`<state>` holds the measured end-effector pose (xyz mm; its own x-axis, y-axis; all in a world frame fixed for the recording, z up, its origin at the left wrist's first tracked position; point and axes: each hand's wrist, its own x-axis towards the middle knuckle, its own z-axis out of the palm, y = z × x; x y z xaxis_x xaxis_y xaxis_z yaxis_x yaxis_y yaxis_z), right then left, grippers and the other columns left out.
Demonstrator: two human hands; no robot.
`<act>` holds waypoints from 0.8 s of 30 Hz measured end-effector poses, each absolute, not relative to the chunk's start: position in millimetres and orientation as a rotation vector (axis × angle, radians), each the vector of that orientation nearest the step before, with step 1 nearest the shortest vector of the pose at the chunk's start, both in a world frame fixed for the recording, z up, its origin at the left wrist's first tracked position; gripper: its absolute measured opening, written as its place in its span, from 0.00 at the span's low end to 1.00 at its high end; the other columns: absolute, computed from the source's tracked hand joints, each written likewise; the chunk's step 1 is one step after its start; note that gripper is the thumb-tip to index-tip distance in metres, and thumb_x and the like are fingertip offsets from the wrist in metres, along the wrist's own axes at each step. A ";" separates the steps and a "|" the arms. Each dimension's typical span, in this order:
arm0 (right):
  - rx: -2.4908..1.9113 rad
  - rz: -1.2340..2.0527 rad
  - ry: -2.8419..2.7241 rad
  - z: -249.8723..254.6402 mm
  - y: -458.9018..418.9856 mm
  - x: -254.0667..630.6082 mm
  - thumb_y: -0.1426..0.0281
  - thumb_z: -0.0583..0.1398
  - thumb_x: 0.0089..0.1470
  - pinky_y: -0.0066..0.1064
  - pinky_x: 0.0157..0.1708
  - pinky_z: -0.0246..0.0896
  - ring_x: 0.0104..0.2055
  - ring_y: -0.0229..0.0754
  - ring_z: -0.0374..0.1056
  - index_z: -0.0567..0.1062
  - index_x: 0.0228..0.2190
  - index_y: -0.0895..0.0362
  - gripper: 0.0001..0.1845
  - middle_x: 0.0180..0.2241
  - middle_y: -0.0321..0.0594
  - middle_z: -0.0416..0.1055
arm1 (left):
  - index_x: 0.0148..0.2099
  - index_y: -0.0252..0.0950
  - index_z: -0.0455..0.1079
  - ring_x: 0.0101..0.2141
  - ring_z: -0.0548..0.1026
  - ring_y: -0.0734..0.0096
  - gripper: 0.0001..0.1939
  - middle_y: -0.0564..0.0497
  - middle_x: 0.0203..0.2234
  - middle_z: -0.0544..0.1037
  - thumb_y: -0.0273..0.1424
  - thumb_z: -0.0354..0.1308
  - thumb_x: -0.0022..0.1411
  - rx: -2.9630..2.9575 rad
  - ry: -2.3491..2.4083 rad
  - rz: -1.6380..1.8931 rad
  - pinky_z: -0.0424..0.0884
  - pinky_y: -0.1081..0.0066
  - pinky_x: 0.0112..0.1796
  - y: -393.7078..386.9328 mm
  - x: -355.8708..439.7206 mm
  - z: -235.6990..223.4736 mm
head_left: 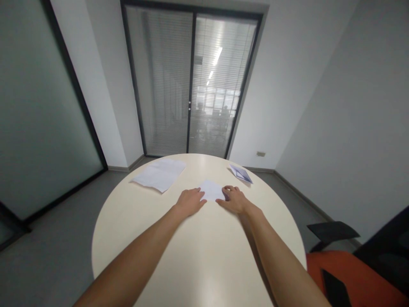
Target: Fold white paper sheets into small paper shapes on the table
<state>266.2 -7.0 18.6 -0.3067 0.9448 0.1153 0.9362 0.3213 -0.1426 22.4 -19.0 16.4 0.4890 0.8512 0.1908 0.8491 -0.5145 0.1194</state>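
Note:
A small white sheet of paper (211, 190) lies on the round table between my two hands. My left hand (191, 201) has its fingertips and thumb closed on the paper's left edge. At the right edge, my right hand (234, 199) curls its fingers with the thumb against the paper, gripping it there. The fingers partly cover both side edges of the sheet. Beyond my right hand lies a folded paper (241, 174) with a grey-violet shaded face. Farther left is a larger white sheet (159, 174), slightly creased, apart from my left hand.
The round cream table (191, 264) has its far edge near a glass door with blinds (159, 85). An orange chair (348, 273) with black armrests stands at the right. White walls and a frosted glass panel (41, 106) surround the table.

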 end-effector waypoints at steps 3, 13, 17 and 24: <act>-1.665 0.093 -2.435 17.7 -4.8 269.8 0.50 0.59 0.58 0.47 0.55 0.57 0.57 0.62 0.62 0.78 0.44 0.56 0.25 0.60 0.52 0.67 | 0.53 0.40 0.73 0.50 0.76 0.53 0.16 0.41 0.53 0.76 0.39 0.51 0.71 2.715 1.523 0.349 0.71 0.59 0.49 -18.7 19.9 17.7; -1.519 0.178 -2.426 18.0 -2.0 275.1 0.60 0.57 0.61 0.37 0.54 0.60 0.52 0.53 0.69 0.78 0.52 0.56 0.22 0.47 0.47 0.79 | 0.50 0.37 0.76 0.46 0.79 0.55 0.20 0.41 0.47 0.80 0.40 0.45 0.74 2.696 1.601 0.373 0.71 0.61 0.46 -14.2 12.1 20.5; -1.551 0.183 -2.370 20.9 -0.9 277.3 0.65 0.56 0.62 0.34 0.52 0.63 0.51 0.50 0.72 0.77 0.55 0.57 0.23 0.51 0.48 0.78 | 0.46 0.36 0.79 0.42 0.80 0.55 0.25 0.40 0.40 0.82 0.42 0.42 0.74 2.694 1.701 0.272 0.71 0.62 0.43 -17.3 12.8 29.4; -1.675 0.157 -2.255 23.5 0.5 276.4 0.72 0.60 0.56 0.33 0.52 0.65 0.52 0.49 0.74 0.79 0.52 0.53 0.22 0.51 0.43 0.78 | 0.44 0.37 0.80 0.41 0.80 0.54 0.26 0.39 0.38 0.83 0.44 0.43 0.73 2.706 1.722 0.284 0.71 0.62 0.42 -18.3 11.6 34.2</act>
<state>276.4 0.5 23.5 -0.2571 0.9469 0.1934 0.9108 0.3042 -0.2791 11.6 -18.3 34.2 0.4136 0.8905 0.1897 0.9043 -0.4259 0.0280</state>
